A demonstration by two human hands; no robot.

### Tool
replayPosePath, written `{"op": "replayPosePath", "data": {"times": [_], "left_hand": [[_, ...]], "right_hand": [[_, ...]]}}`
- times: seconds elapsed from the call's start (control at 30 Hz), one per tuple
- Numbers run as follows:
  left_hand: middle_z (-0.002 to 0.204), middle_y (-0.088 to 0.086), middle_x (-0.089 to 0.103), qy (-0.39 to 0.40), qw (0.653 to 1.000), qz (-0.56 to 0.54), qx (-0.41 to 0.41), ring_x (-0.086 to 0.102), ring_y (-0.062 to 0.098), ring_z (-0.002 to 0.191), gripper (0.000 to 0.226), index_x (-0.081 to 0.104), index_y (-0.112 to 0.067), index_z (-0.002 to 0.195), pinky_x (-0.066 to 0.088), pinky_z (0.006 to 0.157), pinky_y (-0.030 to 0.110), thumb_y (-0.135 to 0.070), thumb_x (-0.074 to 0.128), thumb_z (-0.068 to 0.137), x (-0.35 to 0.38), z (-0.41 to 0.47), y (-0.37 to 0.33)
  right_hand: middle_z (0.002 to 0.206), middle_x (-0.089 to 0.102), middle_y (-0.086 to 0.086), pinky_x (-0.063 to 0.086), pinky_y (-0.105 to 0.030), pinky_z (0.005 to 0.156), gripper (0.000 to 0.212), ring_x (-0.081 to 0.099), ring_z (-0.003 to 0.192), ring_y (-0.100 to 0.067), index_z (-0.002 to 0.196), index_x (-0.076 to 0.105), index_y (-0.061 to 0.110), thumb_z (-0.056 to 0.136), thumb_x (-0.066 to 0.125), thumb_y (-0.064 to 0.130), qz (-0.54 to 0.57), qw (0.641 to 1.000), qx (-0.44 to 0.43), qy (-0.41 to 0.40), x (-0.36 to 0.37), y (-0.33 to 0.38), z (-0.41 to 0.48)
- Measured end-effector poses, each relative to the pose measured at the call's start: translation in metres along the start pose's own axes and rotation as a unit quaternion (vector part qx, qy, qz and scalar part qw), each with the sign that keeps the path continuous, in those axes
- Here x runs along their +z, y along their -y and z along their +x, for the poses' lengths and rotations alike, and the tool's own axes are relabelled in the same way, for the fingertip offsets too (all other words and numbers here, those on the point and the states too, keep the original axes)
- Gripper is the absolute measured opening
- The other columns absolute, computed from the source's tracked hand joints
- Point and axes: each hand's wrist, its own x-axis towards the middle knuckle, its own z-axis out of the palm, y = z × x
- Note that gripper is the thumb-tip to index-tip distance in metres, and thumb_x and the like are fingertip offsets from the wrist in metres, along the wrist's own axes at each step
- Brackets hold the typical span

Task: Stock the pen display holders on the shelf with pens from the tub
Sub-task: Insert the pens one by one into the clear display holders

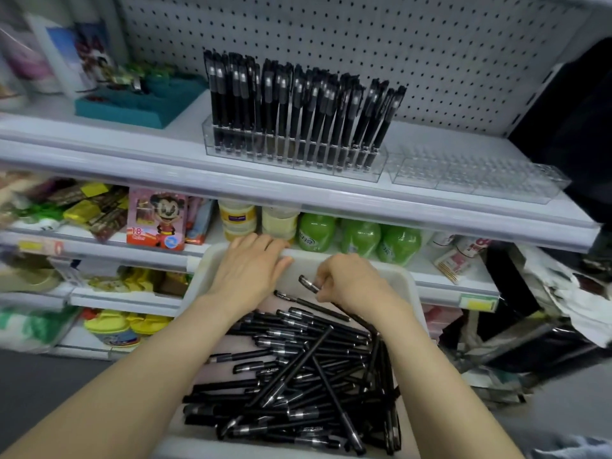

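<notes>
Loose black pens (298, 376) are heaped in the near end of the white tub (412, 293). Further in, the left hand (246, 273) lies flat with relaxed fingers over the far rim, and the right hand (347, 281) pinches a single pen (309, 285). Up on the shelf (132, 140), the full holder (291, 157) sits just left of the empty holder (477, 177).

Two hands are counted, a left hand (246, 270) and a right hand (347, 283). One pen (309, 284) is held; the pens (298, 376) piled in the single tub (397, 271) are too many to be counted. Two clear holders (480, 180), three green bottles (359, 236) and two pale jars (236, 220) are seen.
</notes>
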Motion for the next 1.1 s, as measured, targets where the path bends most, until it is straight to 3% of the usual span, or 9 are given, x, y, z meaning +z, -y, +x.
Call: {"op": "replayPosePath", "data": {"times": [0.17,0.33,0.43,0.57,0.67,0.8,1.1], "left_hand": [[0.11,0.002,0.059,-0.049,0.997,-0.031,0.04,0.055,0.024,0.1,0.038,0.058,-0.017,0.122,0.049,0.079,0.037,-0.04,0.042,0.097,-0.021,0.015,-0.004],[0.123,0.009,0.055,-0.148,0.987,-0.032,0.055,0.049,0.03,0.112,0.039,0.057,-0.01,0.127,0.05,0.083,0.042,-0.023,0.059,0.09,-0.057,0.06,-0.017],[0.132,0.011,0.049,-0.159,0.986,-0.008,0.052,0.045,0.031,0.122,0.048,0.051,-0.009,0.134,0.047,0.094,0.044,-0.02,0.063,0.089,-0.067,0.088,-0.019],[0.134,0.015,0.047,-0.152,0.987,0.037,0.049,0.042,0.035,0.125,0.055,0.046,-0.005,0.139,0.038,0.107,0.044,-0.021,0.063,0.089,-0.067,0.112,-0.015],[0.134,0.017,0.048,-0.145,0.988,0.05,0.034,0.043,0.036,0.124,0.056,0.047,-0.004,0.139,0.037,0.108,0.045,-0.024,0.064,0.089,-0.063,0.117,-0.012],[0.133,0.014,0.048,-0.15,0.987,0.046,0.027,0.043,0.034,0.122,0.056,0.048,-0.006,0.138,0.04,0.104,0.043,-0.025,0.065,0.088,-0.059,0.117,-0.009],[0.129,0.01,0.05,-0.154,0.988,0.026,0.018,0.043,0.031,0.117,0.057,0.048,-0.009,0.138,0.043,0.099,0.041,-0.026,0.067,0.086,-0.058,0.117,-0.009]], "right_hand": [[0.074,0.067,0.004,0.055,-0.03,0.067,0.014,0.06,0.065,-0.01,0.081,0.068,0.019,0.08,0.078,0.028,0.16,0.983,-0.066,-0.066,-0.071,0.004,-0.017],[0.071,0.068,-0.006,0.056,-0.031,0.06,0.013,0.065,0.062,-0.013,0.088,0.068,0.006,0.088,0.071,0.019,0.317,0.909,-0.088,-0.257,-0.127,-0.007,-0.004],[0.069,0.07,-0.006,0.06,-0.033,0.066,0.009,0.07,0.065,-0.021,0.081,0.067,0.015,0.089,0.069,0.019,0.333,0.863,-0.073,-0.374,-0.151,-0.013,0.011],[0.071,0.071,-0.006,0.06,-0.028,0.064,0.011,0.07,0.063,-0.013,0.086,0.068,0.012,0.09,0.069,0.022,0.306,0.829,-0.067,-0.464,-0.169,-0.013,0.031],[0.067,0.07,0.001,0.06,-0.036,0.066,0.014,0.069,0.06,-0.011,0.086,0.068,0.012,0.089,0.069,0.026,0.288,0.821,-0.057,-0.489,-0.172,-0.013,0.047],[0.065,0.067,0.008,0.057,-0.046,0.073,0.016,0.068,0.066,-0.019,0.087,0.067,0.015,0.089,0.067,0.031,0.256,0.827,-0.055,-0.498,-0.168,-0.011,0.063],[0.076,0.07,-0.004,0.055,-0.048,0.075,0.016,0.067,0.07,-0.029,0.093,0.063,0.012,0.093,0.062,0.029,0.222,0.865,-0.023,-0.45,-0.134,-0.011,0.084]]}}
